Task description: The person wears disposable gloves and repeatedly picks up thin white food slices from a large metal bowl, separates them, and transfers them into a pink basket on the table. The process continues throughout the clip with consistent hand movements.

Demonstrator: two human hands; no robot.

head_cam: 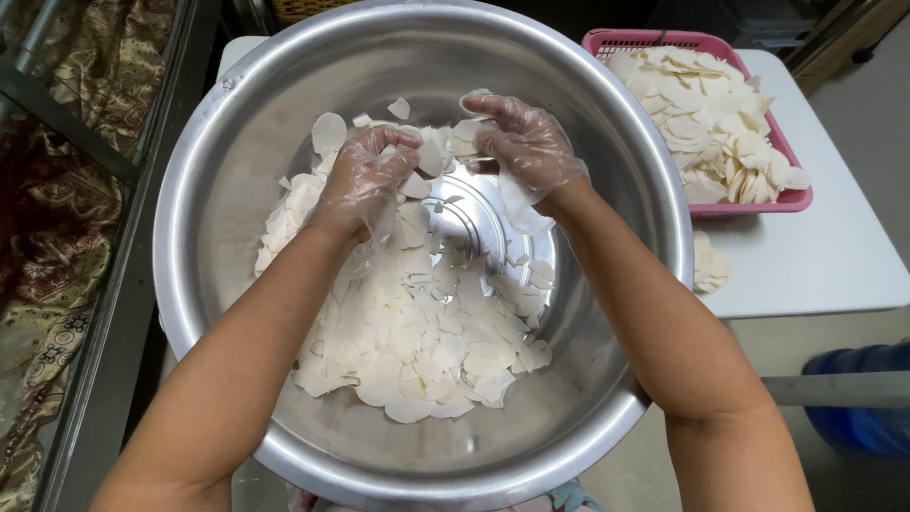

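A large steel bowl fills the view, with a heap of thin white slices spread over its bottom. Both my hands wear clear plastic gloves and are inside the bowl at its far side. My left hand is curled, its fingers pinching white slices. My right hand is close beside it, fingers bent around a small stack of slices. The two hands nearly touch above the pile.
A pink plastic basket heaped with more white slices stands on a white table to the right. A few slices lie loose on the table. Patterned cloth lies left; a blue container sits at the lower right.
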